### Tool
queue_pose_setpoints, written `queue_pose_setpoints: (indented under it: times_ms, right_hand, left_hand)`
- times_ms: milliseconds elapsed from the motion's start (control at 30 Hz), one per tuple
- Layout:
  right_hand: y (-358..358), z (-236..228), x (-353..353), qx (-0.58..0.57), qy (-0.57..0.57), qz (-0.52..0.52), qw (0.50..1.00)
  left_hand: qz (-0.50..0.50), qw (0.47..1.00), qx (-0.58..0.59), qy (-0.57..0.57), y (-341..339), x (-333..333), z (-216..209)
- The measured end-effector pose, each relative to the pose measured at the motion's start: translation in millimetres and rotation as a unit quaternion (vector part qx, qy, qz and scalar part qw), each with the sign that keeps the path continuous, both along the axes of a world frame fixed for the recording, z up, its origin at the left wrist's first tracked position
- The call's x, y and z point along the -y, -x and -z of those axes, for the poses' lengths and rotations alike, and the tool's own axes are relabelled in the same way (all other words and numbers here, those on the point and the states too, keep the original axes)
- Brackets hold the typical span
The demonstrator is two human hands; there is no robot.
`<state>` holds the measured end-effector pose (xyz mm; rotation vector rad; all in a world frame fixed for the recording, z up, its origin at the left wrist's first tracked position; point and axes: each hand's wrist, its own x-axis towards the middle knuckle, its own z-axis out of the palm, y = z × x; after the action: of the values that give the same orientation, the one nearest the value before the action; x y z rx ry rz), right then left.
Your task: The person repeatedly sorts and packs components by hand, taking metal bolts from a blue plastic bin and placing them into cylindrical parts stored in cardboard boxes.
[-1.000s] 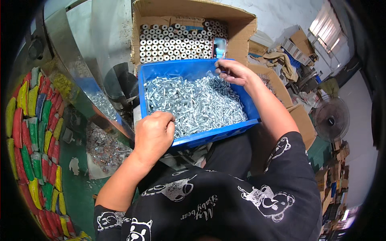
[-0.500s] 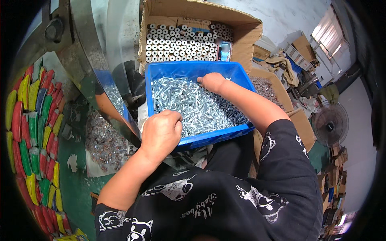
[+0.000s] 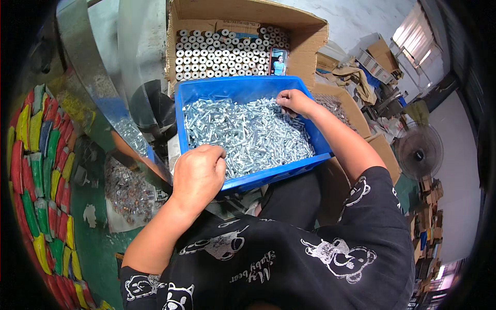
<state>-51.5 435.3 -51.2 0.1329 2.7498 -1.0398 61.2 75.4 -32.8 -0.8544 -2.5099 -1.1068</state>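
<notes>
A blue plastic bin [image 3: 268,176] is in front of me, filled with a loose heap of small silver screws [image 3: 248,134]. Over the bin's near left corner is my left hand [image 3: 199,173], closed with thumb and fingers pressed together; whatever it may hold is hidden. My right hand [image 3: 297,103] is above the heap at the far right side, its fingertips drawn into a pinch. Anything between those fingertips is too small to make out.
Behind the bin, a cardboard box [image 3: 305,31] holds rows of white-ended rolls [image 3: 219,54] and an upright phone [image 3: 278,62]. A curved metal sheet [image 3: 98,77] rises at left, near colourful bundles [image 3: 39,181]. A fan [image 3: 419,154] stands right.
My right hand has moved right and lifted from the screws toward the bin's right side. My left hand stays closed by the near left corner. The view has shifted slightly.
</notes>
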Motion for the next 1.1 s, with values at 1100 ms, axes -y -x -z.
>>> queue_pose_setpoints:
  times_ms: [1100]
  right_hand:
    - [36, -61, 178, -0.174, 0.007, -0.180, 0.968]
  left_hand:
    - [-0.017, 0.999, -0.024, 0.038, -5, -4, -6]
